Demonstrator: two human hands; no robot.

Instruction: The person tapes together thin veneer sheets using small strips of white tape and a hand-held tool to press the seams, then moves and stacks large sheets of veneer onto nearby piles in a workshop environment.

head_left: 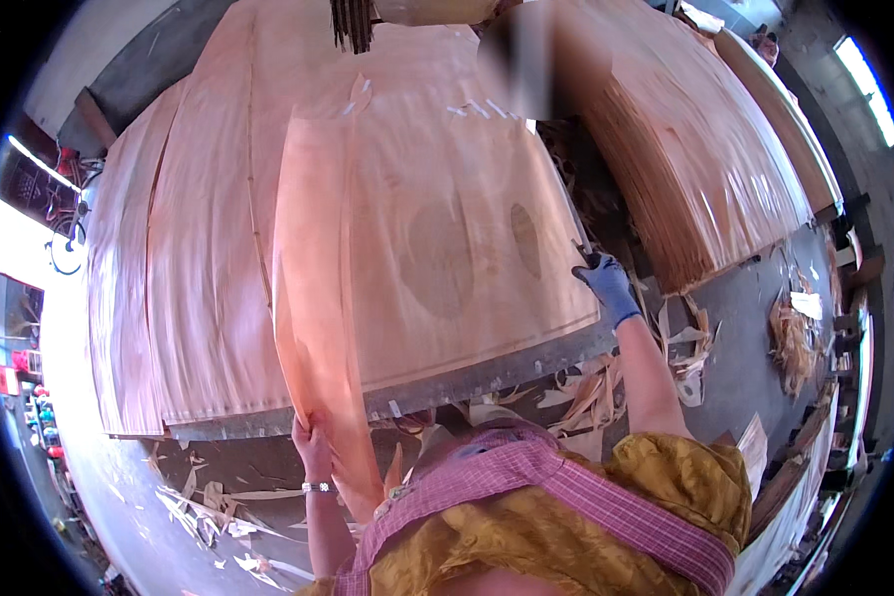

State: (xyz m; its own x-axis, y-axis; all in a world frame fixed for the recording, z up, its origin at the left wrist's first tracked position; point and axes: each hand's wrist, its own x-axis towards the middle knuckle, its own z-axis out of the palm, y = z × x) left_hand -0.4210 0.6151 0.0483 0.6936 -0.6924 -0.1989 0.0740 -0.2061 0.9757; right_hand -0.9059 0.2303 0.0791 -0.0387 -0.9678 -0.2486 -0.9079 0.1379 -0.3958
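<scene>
My bare left hand (313, 442), a beaded band at its wrist, grips a long, narrow orange veneer strip (323, 298) that hangs past the bench's front edge toward me. The strip lies along the left part of a pale veneer sheet (437, 338) with dark oval patches and short white marks near its far end. My right hand (611, 286), in a blue glove, is closed at the sheet's right edge around something dark and narrow that I cannot make out. The metal front edge of the bench (467, 370) shows below the sheet.
Wide veneer sheets (184, 248) cover the bench at left; a thick veneer stack (695, 169) stands at right. Scraps (795, 338) litter the floor below and at right. A bicycle (67, 238) is by the bright opening at far left. A blurred post-like shape (531, 70) crosses the top.
</scene>
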